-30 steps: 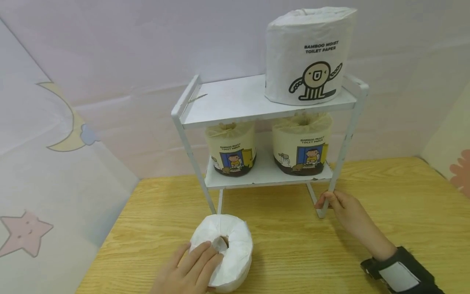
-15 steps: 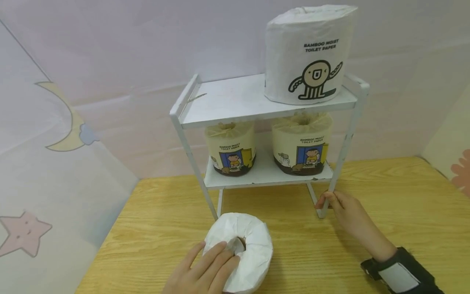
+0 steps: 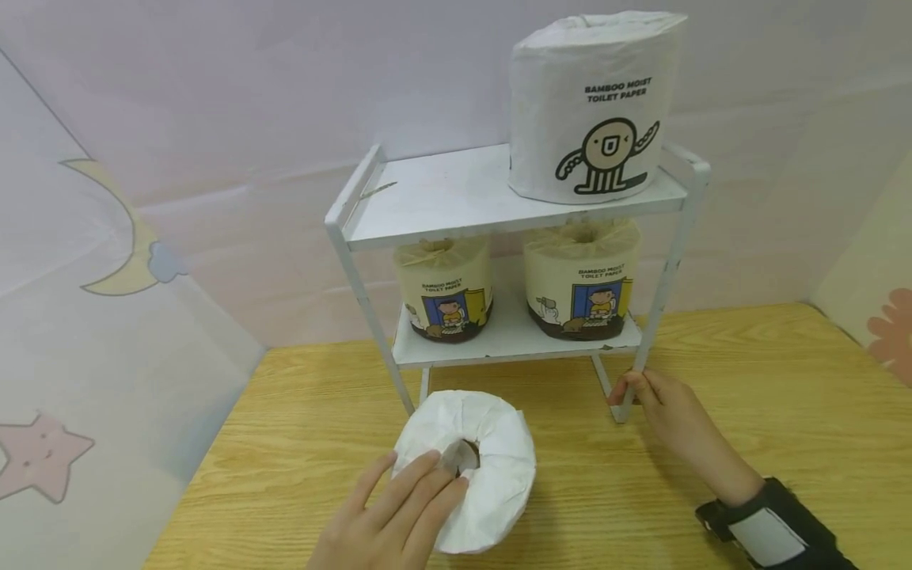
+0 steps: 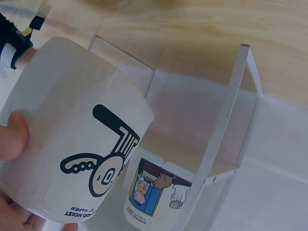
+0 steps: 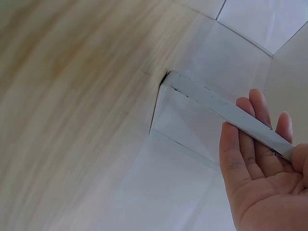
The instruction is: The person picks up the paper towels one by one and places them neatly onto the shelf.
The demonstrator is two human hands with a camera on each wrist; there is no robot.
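My left hand [image 3: 399,511] grips a white-wrapped toilet paper roll [image 3: 499,483] in front of the shelf rack's left side. Its fingertips lie on the top by the core hole, and the thumb [image 4: 13,137] presses the roll's side in the left wrist view. A printed figure shows on the wrapper there. My right hand [image 3: 673,412] holds the front right leg of the white two-tier shelf rack [image 3: 435,190] near its foot. In the right wrist view this leg [image 5: 226,108] crosses the palm, with the thumb partly cut off by the frame edge.
Another white toilet paper roll [image 3: 594,111] stands on the right of the top shelf. Two cream toilet paper rolls, a left one [image 3: 445,293] and a right one [image 3: 580,281], stand on the lower shelf. The wooden table [image 3: 299,443] meets a pale backdrop [image 3: 278,103] behind the rack.
My left hand has carried the white toilet paper roll to the right, then slightly upward in the head view. The right hand keeps its hold on the rack leg, and the rack stays put.
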